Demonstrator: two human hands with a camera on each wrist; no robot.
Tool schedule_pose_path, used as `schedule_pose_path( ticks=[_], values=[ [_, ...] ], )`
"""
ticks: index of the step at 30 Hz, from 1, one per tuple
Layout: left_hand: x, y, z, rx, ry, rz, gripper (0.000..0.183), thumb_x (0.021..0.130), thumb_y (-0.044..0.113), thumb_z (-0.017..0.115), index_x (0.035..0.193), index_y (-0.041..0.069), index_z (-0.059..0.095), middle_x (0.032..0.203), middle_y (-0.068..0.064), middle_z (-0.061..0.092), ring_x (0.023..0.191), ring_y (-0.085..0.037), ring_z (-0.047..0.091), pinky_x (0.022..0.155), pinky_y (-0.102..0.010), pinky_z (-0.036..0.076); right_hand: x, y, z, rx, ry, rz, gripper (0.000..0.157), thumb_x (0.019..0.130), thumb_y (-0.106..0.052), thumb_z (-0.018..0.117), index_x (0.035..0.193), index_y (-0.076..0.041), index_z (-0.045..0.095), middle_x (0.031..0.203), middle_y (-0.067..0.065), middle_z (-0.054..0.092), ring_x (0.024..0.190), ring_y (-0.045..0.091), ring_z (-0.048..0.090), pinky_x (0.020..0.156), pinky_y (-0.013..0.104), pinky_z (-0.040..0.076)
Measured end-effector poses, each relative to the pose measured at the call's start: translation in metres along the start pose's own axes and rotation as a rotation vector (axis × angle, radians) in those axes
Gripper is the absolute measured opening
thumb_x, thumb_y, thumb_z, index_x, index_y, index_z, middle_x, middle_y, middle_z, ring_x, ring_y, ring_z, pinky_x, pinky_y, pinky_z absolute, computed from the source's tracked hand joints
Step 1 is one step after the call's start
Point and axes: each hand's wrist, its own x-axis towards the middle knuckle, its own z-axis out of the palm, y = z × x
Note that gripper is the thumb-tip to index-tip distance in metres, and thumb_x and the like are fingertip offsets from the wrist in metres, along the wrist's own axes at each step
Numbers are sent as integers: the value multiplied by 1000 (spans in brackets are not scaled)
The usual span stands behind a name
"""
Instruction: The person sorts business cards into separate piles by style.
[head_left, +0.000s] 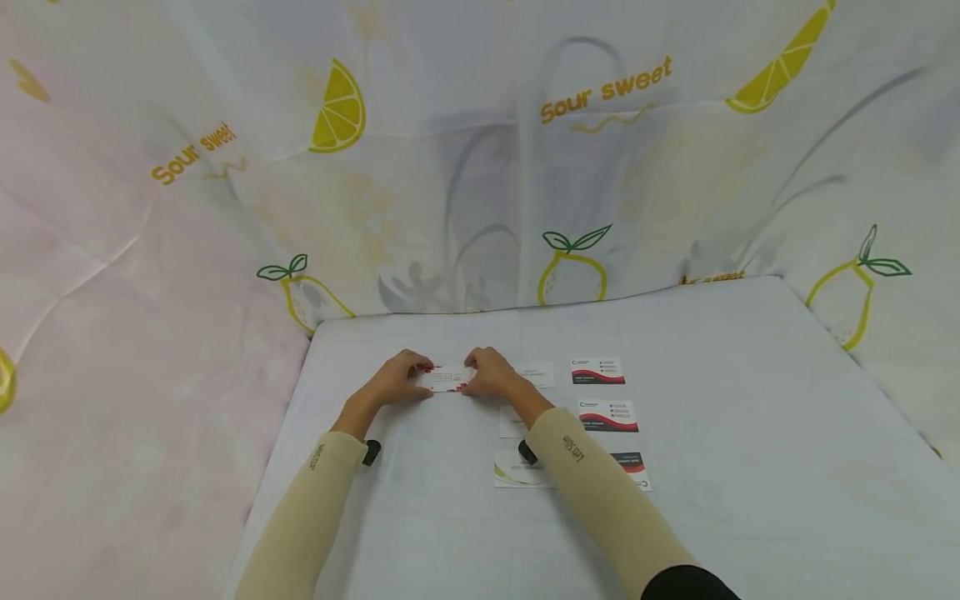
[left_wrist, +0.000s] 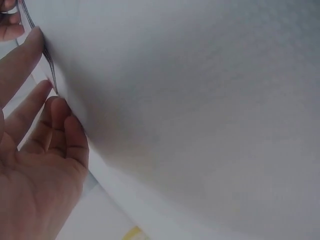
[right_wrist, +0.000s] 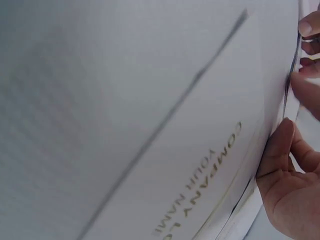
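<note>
A white business card [head_left: 448, 378] with red corner marks lies flat near the far part of the table. My left hand [head_left: 398, 379] pinches its left end between thumb and fingers. At the opposite end, my right hand [head_left: 492, 375] pinches the card the same way. Seen edge-on in the left wrist view, the card [left_wrist: 52, 70] shows as thin dark lines between the fingers. The right wrist view has a white card [right_wrist: 200, 165] lettered "COMPANY" close beside my right hand [right_wrist: 295, 185].
Right of the hands, white cards [head_left: 537, 375] form a column, partly covered by my right arm. Beyond it runs a column of red-and-black cards [head_left: 597, 372], the nearest [head_left: 632, 469] partly behind the sleeve. A white cloth covers the table [head_left: 750, 433]; a lemon-print curtain [head_left: 450, 167] hangs behind.
</note>
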Motion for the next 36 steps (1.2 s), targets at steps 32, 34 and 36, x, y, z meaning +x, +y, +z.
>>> schedule_pose_path(
  ticks=[32, 34, 36],
  values=[
    [-19, 6, 3, -44, 187, 140, 48, 87, 20, 76, 129, 3, 59, 127, -18, 58, 105, -30, 60, 89, -48, 49, -35, 32, -52, 77, 81, -193, 65, 86, -26, 78, 140, -7, 48, 136, 17, 54, 103, 24, 62, 90, 38, 51],
    [-21, 11, 4, -34, 189, 154, 46, 87, 19, 76, 126, 2, 61, 127, -17, 58, 104, -29, 60, 89, -47, 49, -43, 40, -65, 59, 111, -194, 62, 87, -23, 77, 139, -6, 48, 135, 19, 54, 102, 25, 63, 88, 39, 52],
    [-20, 18, 4, -18, 187, 175, 44, 87, 18, 76, 125, 1, 61, 126, -17, 58, 103, -29, 60, 89, -46, 49, -53, 48, -77, 38, 134, -182, 61, 87, -20, 77, 139, -5, 49, 133, 21, 55, 101, 27, 63, 87, 40, 52]
  ],
)
